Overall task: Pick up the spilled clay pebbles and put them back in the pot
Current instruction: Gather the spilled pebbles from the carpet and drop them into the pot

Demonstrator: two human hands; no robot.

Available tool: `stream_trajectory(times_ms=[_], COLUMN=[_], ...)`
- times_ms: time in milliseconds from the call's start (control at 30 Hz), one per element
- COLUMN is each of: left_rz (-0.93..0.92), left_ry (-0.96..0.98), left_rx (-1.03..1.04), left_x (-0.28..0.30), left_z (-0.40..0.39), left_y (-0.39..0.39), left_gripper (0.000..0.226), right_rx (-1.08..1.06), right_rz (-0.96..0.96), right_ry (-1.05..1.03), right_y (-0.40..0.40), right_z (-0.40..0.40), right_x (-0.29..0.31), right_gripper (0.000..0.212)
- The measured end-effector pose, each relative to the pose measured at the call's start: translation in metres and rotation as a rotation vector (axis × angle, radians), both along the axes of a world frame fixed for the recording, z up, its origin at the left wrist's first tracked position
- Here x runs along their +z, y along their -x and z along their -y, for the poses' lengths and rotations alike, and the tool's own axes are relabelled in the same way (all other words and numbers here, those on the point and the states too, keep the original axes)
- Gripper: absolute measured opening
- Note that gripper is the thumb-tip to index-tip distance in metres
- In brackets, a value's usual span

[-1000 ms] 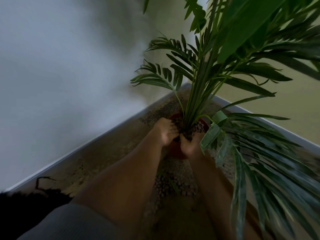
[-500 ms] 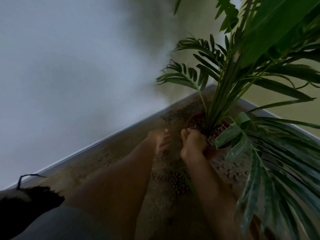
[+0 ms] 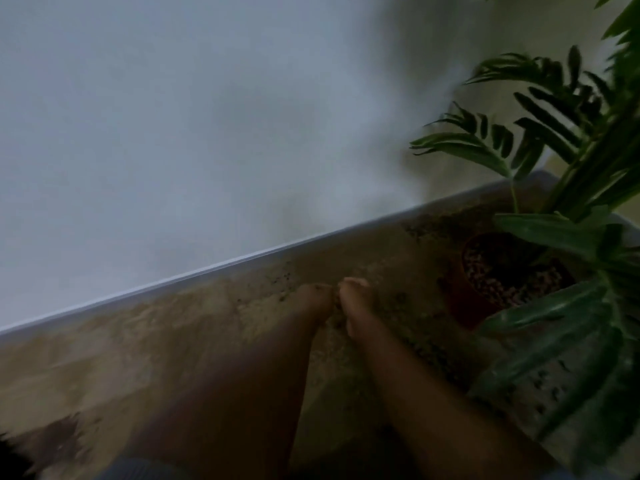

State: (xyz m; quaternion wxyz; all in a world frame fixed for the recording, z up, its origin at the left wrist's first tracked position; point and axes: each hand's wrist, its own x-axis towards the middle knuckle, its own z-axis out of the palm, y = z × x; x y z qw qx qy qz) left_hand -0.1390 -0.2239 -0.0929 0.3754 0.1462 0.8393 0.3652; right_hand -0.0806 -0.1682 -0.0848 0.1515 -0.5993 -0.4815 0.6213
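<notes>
Both hands down on floor, left hand (image 3: 313, 299) touching right hand (image 3: 356, 301); blur hides whether either grips pebbles. Pot (image 3: 485, 299) sits to their right, right hand nearer.

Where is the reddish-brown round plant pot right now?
The reddish-brown round plant pot stands on the floor at the right of the head view, under the green palm leaves, right of both hands.

Both bare forearms reach forward, converging. Left hand (image 3: 313, 299) and right hand (image 3: 356, 303) sit side by side, nearly touching, low at floor level. Fingers blurred; curl or grip can't be made out.
</notes>
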Motion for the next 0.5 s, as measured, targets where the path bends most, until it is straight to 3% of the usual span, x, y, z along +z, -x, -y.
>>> stream_trajectory(times_ms=[133,333,500], left_rz=[-0.089,-0.121,-0.176], left_ry=[0.019,0.135,0.217], left_rx=[0.135,0.083,0.079], left_x=[-0.009,-0.03,-0.045], left_z=[0.032,0.073,0.074], left_y=[0.016,0.031,0.039], left_gripper=[0.025,0.037,0.055], right_rx=[0.364,0.932,1.166], right_rz=[0.187,0.501,0.5], right_ry=[-0.186,-0.536,-0.693], right_y=[0.002,-0.015,-0.021], right_z=[0.003,-0.004,-0.003], right_x=[-0.013,-0.046,-0.059], right_gripper=[0.022,0.049,0.05])
